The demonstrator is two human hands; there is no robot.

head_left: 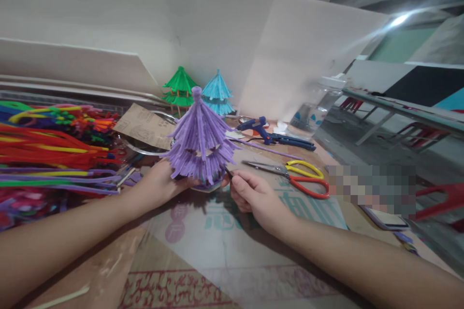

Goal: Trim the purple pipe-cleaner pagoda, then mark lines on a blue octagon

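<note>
A purple pipe-cleaner pagoda (pixel 200 139) with two tiered roofs stands upright just above the cardboard-covered table (pixel 224 246). My left hand (pixel 159 184) is closed round its base from the left. My right hand (pixel 252 195) pinches the right edge of the base between thumb and fingers. Both hands carry the model between them.
Green pagoda (pixel 179 88) and blue pagoda (pixel 217 91) stand at the back. Bundles of coloured pipe cleaners (pixel 47 149) lie left. A blue glue gun (pixel 270 134), yellow-and-red scissors (pixel 293 176), a plastic bottle (pixel 319 106) and a cardboard piece (pixel 145 126) lie nearby.
</note>
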